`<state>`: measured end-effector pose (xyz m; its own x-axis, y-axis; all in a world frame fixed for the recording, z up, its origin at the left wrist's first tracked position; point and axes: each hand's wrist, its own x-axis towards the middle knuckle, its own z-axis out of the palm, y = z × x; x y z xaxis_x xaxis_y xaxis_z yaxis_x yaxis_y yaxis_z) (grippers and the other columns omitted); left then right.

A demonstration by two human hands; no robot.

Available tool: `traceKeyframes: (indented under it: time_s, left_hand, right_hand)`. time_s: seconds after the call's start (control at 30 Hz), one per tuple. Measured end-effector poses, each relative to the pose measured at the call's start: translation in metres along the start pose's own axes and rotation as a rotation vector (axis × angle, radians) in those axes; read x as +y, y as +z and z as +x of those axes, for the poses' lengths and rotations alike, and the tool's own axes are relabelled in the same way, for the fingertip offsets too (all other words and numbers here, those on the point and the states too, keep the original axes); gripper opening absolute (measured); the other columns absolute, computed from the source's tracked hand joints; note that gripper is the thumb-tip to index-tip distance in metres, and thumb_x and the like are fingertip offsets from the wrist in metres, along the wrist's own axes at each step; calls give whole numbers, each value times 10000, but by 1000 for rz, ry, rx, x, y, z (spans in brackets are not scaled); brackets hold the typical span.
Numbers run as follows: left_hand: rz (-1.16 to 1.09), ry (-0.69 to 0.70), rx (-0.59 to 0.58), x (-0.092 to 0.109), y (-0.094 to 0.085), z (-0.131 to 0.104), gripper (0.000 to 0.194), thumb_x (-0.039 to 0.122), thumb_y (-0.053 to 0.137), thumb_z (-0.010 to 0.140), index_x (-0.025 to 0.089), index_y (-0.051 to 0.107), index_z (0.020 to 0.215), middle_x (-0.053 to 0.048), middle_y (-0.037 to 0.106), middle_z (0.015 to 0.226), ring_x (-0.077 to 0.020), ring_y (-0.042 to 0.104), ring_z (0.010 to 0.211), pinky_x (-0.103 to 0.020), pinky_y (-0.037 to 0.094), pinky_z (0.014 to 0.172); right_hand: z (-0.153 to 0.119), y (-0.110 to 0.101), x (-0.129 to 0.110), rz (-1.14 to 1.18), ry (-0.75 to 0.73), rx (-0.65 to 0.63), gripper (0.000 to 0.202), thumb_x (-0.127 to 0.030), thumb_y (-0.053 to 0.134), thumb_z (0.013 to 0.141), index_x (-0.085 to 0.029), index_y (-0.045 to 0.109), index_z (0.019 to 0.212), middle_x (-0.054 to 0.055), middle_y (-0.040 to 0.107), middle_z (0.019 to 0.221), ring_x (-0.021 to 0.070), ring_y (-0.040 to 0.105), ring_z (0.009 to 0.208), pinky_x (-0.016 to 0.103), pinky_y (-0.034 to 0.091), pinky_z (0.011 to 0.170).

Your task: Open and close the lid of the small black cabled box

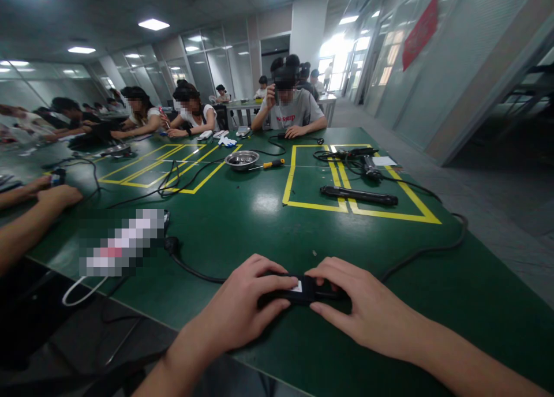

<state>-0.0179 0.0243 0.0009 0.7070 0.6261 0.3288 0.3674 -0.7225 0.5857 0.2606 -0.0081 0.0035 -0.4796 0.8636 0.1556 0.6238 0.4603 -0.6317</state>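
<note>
Near the front edge of the green table [268,235], a black power adapter [308,291] with a white label lies between both my hands. My left hand [246,299] is closed over its left part, fingers on top and thumb along the near side. At the other end, my right hand [363,307] pinches the right end, where a cord leaves it. From the left end, a black cord [194,272] runs to a black plug [171,245] on the table. Another black cord [415,251] curves off beyond my right hand.
Yellow tape frames mark the table. A black rod [359,195], a dark corded device [372,169], a metal bowl [241,160] and a yellow-black screwdriver [268,164] lie farther back. A blurred pale object [125,244] is at left. A co-worker's hand [60,195] works at far left; another person [289,111] sits opposite.
</note>
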Motion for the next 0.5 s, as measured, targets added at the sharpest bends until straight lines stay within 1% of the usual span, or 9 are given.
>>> traceKeyframes:
  time_s: [0.17, 0.33, 0.5]
  left_hand:
    - [19, 39, 12, 0, 2, -2, 419, 112, 763, 1068, 299, 781, 1442, -96, 788, 1372, -285, 679, 1217, -456, 586, 1062]
    - [-4, -29, -18, 4, 0, 2, 406, 98, 794, 1031, 275, 798, 1396, -81, 795, 1323, -279, 696, 1211, -437, 584, 1065]
    - [38, -93, -100, 11, -9, 7, 405, 103, 823, 1013, 251, 787, 1388, -79, 799, 1316, -284, 703, 1216, -424, 586, 1067]
  right_hand:
    - [-1, 3, 2, 16, -4, 24, 297, -174, 797, 959, -243, 765, 1245, 70, 778, 1151, 284, 747, 1067, 466, 606, 1021]
    - [1, 2, 1, 1, 9, -2, 260, -211, 784, 970, -220, 769, 1230, 88, 778, 1141, 309, 740, 1083, 512, 601, 1034]
    - [1, 1, 0, 11, 27, -12, 259, -199, 784, 958, -230, 773, 1216, 87, 777, 1158, 307, 742, 1072, 485, 613, 973]
